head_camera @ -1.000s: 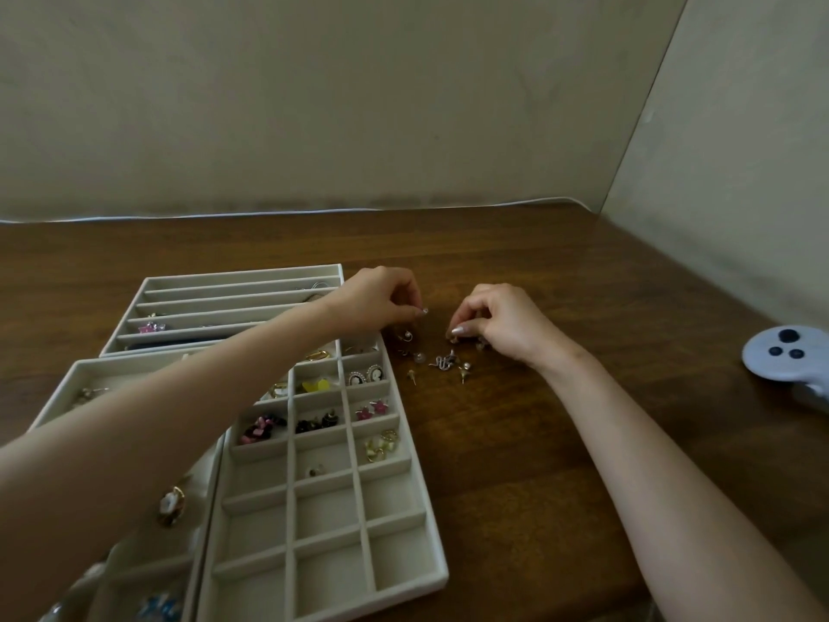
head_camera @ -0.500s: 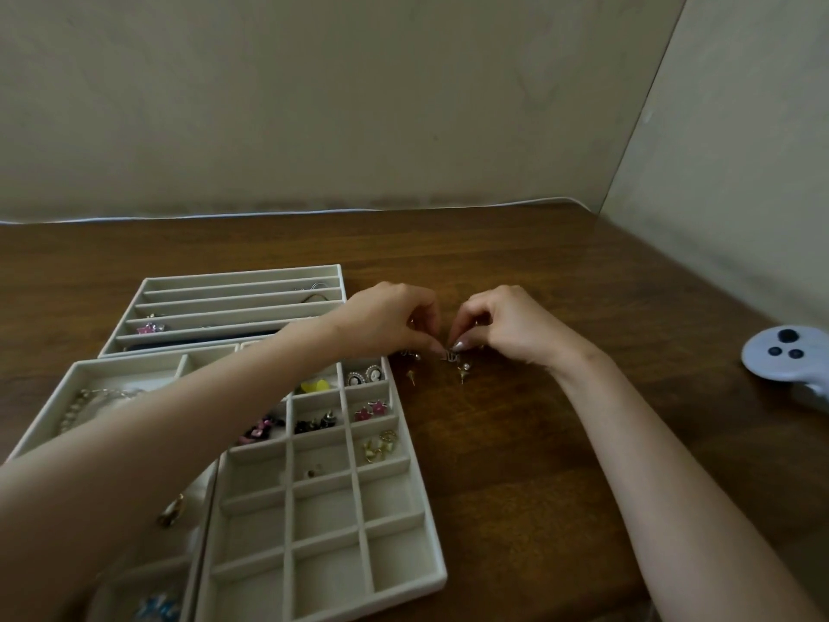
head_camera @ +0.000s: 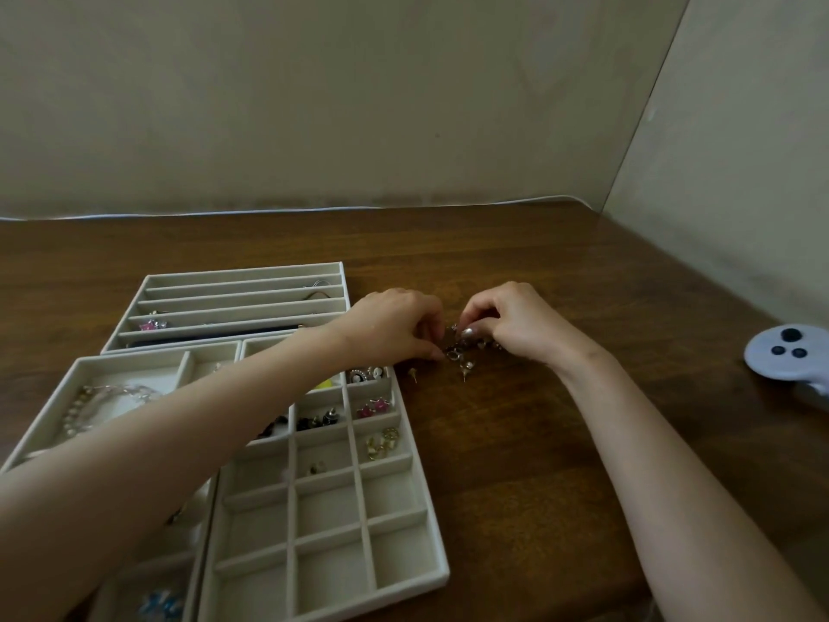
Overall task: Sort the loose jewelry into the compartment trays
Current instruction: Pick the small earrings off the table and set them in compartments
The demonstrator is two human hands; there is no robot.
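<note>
Two hands meet over one small heap: the right hand [head_camera: 516,323] has thumb and fingers curled in, pinching a silvery piece at the top of the loose jewelry [head_camera: 462,352], while the left hand [head_camera: 394,323] curls its fingertips down at the heap's left edge, though whether it has anything nipped I cannot tell. The heap lies on the bare worktop [head_camera: 529,464] just beyond the far right corner of the grid tray [head_camera: 397,554], with a stray stud [head_camera: 413,374] a little nearer. These pieces look light, hard and tiny, with thin posts and hooks likely to snag one another, so each is best taken by its decorated head and lifted clear slowly. Left of the hands sit a slotted tray [head_camera: 242,291] and a wide-celled tray [head_camera: 134,377]; a pale controller [head_camera: 785,356] rests well off to the right
</note>
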